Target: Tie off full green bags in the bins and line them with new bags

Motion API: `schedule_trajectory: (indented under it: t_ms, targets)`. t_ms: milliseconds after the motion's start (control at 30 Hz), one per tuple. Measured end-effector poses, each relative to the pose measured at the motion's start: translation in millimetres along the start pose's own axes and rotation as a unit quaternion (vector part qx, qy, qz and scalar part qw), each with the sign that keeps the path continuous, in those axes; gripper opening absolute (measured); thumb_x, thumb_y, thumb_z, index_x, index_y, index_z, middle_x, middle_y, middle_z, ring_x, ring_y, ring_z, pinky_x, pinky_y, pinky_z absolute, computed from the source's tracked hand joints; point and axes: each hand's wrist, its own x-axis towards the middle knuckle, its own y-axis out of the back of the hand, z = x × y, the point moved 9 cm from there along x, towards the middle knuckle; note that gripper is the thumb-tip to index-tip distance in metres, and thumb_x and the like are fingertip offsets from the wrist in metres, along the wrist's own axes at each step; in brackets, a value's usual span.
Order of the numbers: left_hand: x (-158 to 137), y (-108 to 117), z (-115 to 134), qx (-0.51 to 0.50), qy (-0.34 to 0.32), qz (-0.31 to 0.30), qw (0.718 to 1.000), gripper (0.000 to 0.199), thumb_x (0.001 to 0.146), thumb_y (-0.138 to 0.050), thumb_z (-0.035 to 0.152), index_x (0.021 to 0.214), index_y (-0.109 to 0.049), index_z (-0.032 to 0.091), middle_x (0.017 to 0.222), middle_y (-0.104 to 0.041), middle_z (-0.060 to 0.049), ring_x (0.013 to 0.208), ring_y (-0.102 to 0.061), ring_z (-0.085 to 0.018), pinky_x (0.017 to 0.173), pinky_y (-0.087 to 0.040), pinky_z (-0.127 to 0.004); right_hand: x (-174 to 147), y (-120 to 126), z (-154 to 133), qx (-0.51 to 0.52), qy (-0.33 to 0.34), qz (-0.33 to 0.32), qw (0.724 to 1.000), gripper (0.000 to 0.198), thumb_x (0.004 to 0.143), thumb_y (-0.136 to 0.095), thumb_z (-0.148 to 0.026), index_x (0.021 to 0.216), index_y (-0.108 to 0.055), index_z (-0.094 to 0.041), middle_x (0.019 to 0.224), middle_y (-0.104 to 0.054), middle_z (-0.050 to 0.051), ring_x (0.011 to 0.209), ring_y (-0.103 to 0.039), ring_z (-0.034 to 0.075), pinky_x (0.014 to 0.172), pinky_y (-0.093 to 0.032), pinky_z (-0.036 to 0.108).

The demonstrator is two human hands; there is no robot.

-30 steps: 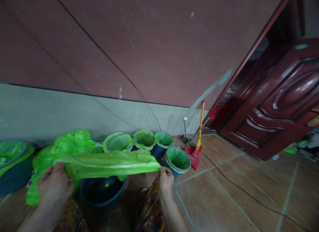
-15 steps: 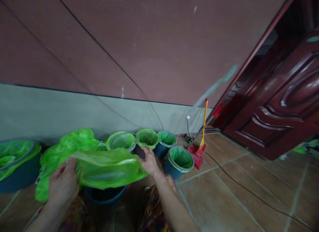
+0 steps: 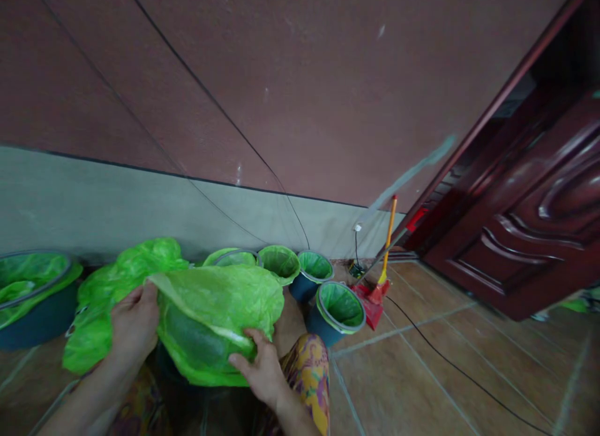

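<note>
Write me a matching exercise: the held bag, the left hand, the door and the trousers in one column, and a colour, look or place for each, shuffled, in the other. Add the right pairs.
Column one
1. Bag
2. Left hand
3. Door
4. Trousers

Column two
A. Dark red, with raised panels
B. Patterned in yellow and purple
C. Thin, green and see-through in part
D. Gripping the bag's left edge

Right pairs: 1-C, 2-D, 3-A, 4-B
</note>
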Motion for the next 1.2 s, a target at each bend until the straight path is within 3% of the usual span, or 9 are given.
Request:
schedule_trajectory:
  t_ms: [133, 300, 433, 567, 700, 767, 900, 1033, 1200]
  targets:
    - [17, -8, -5, 0.059, -0.024, -0.023, 0.998, 0.023, 0.073, -0.059, 0.037, 0.076, -0.065, 0.015, 0.054, -0.051, 0.005, 0.053, -0.045, -0.012, 0.051, -0.038, -0.025, 1, 24, 14, -0.152, -0.023, 0.035, 0.988, 0.027, 0.079, -0.055, -0.009, 0.096, -0.074, -0.019, 0.094, -0.075, 0.008, 0.092, -0.07, 0.024, 0.087, -0.053, 0.036]
    - [42, -16, 23, 0.331, -0.189, -0.066, 0.922, 0.025, 0.081, -0.053, 0.037, 0.071, -0.064, 0.017, 0.054, -0.05, 0.003, 0.058, -0.049, -0.015, 0.055, -0.033, -0.023, 45, 131, 1, -0.166, 0.002, 0.138, 0.976, 0.037, 0.064, -0.05, -0.002, 0.086, -0.075, -0.018, 0.094, -0.075, 0.009, 0.091, -0.068, 0.023, 0.089, -0.051, 0.036]
    - [43, -51, 36, 0.385, -0.22, -0.161, 0.882, 0.021, 0.078, -0.06, 0.036, 0.073, -0.069, 0.017, 0.061, -0.058, 0.001, 0.062, -0.05, -0.015, 0.059, -0.033, -0.023, 70, 222, -31, 0.045, -0.058, 0.222, 0.972, 0.02, 0.061, -0.064, -0.018, 0.079, -0.072, -0.016, 0.076, -0.073, 0.004, 0.067, -0.064, 0.019, 0.066, -0.052, 0.031]
    - [28, -86, 68, 0.237, -0.195, -0.181, 0.934, 0.026, 0.081, -0.06, 0.038, 0.08, -0.07, 0.014, 0.067, -0.062, 0.0, 0.065, -0.052, -0.014, 0.061, -0.037, -0.023, 68, 263, -104, 0.261, -0.028, 0.231, 0.937, 0.039, 0.057, -0.079, -0.028, 0.093, -0.071, -0.015, 0.07, -0.07, 0.001, 0.057, -0.061, 0.015, 0.054, -0.048, 0.026]
    - [12, -93, 79, 0.113, -0.182, -0.155, 0.964, 0.027, 0.082, -0.057, 0.04, 0.075, -0.065, 0.015, 0.058, -0.053, 0.003, 0.057, -0.046, -0.011, 0.057, -0.036, -0.023, 41, 263, -133, 0.234, 0.082, 0.252, 0.935, 0.044, 0.067, -0.079, -0.036, 0.107, -0.071, -0.02, 0.103, -0.074, 0.007, 0.08, -0.068, 0.017, 0.071, -0.054, 0.03]
    - [2, -93, 63, 0.218, -0.23, -0.168, 0.933, 0.028, 0.082, -0.054, 0.04, 0.066, -0.061, 0.018, 0.052, -0.05, 0.003, 0.055, -0.047, -0.013, 0.055, -0.035, -0.024, 25, 253, -99, 0.125, 0.057, 0.32, 0.937, 0.038, 0.069, -0.076, -0.041, 0.098, -0.073, -0.017, 0.095, -0.075, 0.008, 0.069, -0.064, 0.016, 0.066, -0.052, 0.03]
    - [-3, -92, -4, 0.315, -0.22, -0.251, 0.888, 0.024, 0.079, -0.05, 0.035, 0.064, -0.062, 0.021, 0.056, -0.061, 0.0, 0.058, -0.058, -0.017, 0.058, -0.04, -0.027, 11, 219, -19, -0.033, -0.036, 0.317, 0.947, 0.034, 0.073, -0.068, -0.048, 0.081, -0.074, -0.015, 0.082, -0.075, 0.009, 0.066, -0.062, 0.019, 0.068, -0.051, 0.033]
    - [10, -83, -20, 0.331, -0.215, -0.192, 0.899, 0.026, 0.081, -0.047, 0.04, 0.069, -0.062, 0.023, 0.065, -0.066, -0.004, 0.066, -0.063, -0.021, 0.066, -0.047, -0.03, 5, 213, -2, 0.046, -0.056, 0.285, 0.956, 0.042, 0.078, -0.064, -0.055, 0.085, -0.073, -0.014, 0.084, -0.073, 0.008, 0.08, -0.065, 0.022, 0.075, -0.05, 0.032]
    - [8, -85, -10, 0.27, -0.202, -0.184, 0.923, 0.039, 0.08, -0.048, 0.033, 0.109, -0.072, 0.022, 0.107, -0.075, -0.007, 0.093, -0.069, -0.025, 0.086, -0.052, -0.034, -2, 200, -12, 0.241, -0.116, 0.181, 0.946, 0.047, 0.072, -0.073, -0.052, 0.103, -0.072, -0.016, 0.104, -0.074, 0.011, 0.092, -0.068, 0.025, 0.083, -0.053, 0.036]
